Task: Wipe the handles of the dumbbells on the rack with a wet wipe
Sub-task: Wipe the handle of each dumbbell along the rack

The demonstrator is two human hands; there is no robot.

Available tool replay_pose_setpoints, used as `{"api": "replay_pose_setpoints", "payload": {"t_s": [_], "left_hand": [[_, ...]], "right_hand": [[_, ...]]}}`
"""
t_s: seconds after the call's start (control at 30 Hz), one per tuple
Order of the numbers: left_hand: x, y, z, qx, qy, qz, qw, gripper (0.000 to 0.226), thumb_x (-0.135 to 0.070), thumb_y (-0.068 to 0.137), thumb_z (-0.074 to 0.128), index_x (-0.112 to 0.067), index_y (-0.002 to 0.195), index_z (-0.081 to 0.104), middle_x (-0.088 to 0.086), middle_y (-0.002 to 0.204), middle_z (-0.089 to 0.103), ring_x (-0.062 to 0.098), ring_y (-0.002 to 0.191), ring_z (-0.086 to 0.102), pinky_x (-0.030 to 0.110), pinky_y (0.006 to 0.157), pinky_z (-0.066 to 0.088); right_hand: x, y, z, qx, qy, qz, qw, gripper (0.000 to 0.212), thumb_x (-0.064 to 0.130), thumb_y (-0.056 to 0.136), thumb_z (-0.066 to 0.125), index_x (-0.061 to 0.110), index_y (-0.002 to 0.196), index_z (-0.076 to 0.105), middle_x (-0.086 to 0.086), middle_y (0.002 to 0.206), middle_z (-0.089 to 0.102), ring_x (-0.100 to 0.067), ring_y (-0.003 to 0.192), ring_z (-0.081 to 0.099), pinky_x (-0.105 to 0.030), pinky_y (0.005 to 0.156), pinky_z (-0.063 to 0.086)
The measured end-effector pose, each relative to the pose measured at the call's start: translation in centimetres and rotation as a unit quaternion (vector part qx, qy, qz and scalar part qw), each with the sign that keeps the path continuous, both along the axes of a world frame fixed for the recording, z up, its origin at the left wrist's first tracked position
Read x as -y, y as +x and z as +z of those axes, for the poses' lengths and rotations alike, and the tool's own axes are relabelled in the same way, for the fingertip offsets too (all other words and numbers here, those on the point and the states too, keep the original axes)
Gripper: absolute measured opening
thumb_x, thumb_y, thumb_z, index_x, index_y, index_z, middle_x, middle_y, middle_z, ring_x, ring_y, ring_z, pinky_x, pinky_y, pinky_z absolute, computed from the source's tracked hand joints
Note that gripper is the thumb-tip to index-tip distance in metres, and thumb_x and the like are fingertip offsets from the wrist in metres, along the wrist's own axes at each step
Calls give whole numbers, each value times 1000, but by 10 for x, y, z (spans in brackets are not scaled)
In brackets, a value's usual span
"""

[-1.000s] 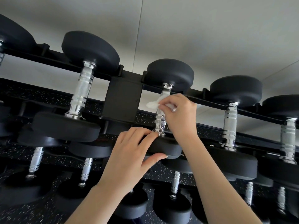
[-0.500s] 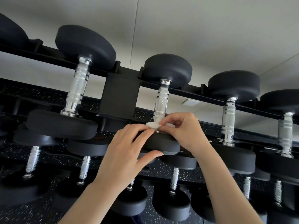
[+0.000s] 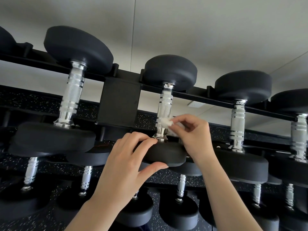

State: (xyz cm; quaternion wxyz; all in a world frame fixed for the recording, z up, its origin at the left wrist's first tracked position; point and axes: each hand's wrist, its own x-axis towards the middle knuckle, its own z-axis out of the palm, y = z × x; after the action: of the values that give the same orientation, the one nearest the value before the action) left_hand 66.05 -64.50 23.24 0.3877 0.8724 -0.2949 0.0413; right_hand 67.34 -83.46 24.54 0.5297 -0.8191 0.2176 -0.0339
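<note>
Wet wipe [image 3: 165,122], pinched by right hand [image 3: 195,139], sits higher on handle [image 3: 164,104]; left hand [image 3: 123,167] still grips head [image 3: 168,155] at 6 o'clock.

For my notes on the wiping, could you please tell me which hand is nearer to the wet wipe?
Right. The right hand pinches the wet wipe against the middle dumbbell's handle; the left hand is below it, gripping that dumbbell's near head.

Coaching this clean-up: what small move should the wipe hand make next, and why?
Probably slide the wet wipe up the handle. The right hand pinches it against the handle's lower part, the knurled stretch above is uncovered, and the left hand grips the near weight head, steadying it.
</note>
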Motion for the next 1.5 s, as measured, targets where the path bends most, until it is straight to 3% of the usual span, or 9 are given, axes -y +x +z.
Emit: {"api": "replay_pose_setpoints", "payload": {"t_s": [0.13,0.3,0.4,0.53,0.7,0.9,1.1,1.27,1.5], "left_hand": [[-1,0,-1,-10,0,-2,1000,49,-59,91,47,-17,113,58,-4,107,53,16,94,52,34,84,41],[-1,0,-1,-11,4,-4,1000,48,-59,90,49,-18,114,58,-7,108,50,15,95,52,33,85,40],[-2,0,-1,-13,9,-6,1000,48,-61,91,47,-20,115,56,-8,108,51,14,95,52,33,84,41],[-2,0,-2,0,15,-10,1000,48,-60,92,46,-20,116,55,-8,110,50,14,97,52,31,86,39],[-2,0,-2,7,19,-14,1000,47,-59,93,45,-20,117,54,-8,111,49,13,98,51,32,85,40],[-2,0,-3,16,21,-12,1000,47,-57,90,49,-19,118,53,-7,112,48,13,99,50,32,85,39],[-1,-2,-4,17,14,-5,1000,47,-55,88,52,-19,118,54,-6,113,49,13,102,50,35,85,41],[-1,-3,-4,9,12,-6,1000,47,-56,90,50,-19,119,53,-6,113,48,13,104,50,36,86,40],[-2,-3,-5,0,15,-5,1000,48,-58,90,49,-20,119,53,-7,113,49,14,102,51,36,87,41]], "right_hand": [[0,21,0,42,0,-42,998,12,8,78,73,19,80,70,2,86,71,-31,82,62,-40,76,54],[1,43,1,77,13,-74,994,20,8,80,69,28,79,66,5,87,69,-12,89,63,-20,77,50],[1,52,0,97,6,-92,991,17,10,82,67,26,81,66,8,82,68,-8,81,62,-22,75,50],[0,50,-6,94,29,-93,991,16,11,86,64,27,82,65,4,83,69,-14,72,63,-39,74,56],[1,41,-15,62,87,-104,989,17,9,87,63,26,81,61,-2,89,71,-21,77,69,-46,75,58],[3,58,-15,73,150,-92,982,12,3,91,55,14,95,58,-3,88,71,-10,73,63,-32,75,55],[5,61,-24,73,303,-55,949,16,-3,94,46,11,99,52,-4,83,68,-17,78,64,-29,70,54],[8,55,-29,52,327,-10,944,14,-2,94,46,4,107,46,-30,110,62,-42,104,61,-48,87,52],[5,46,-34,28,297,-7,954,17,-7,90,52,3,102,45,-28,102,65,-42,97,64,-57,85,51]]}}
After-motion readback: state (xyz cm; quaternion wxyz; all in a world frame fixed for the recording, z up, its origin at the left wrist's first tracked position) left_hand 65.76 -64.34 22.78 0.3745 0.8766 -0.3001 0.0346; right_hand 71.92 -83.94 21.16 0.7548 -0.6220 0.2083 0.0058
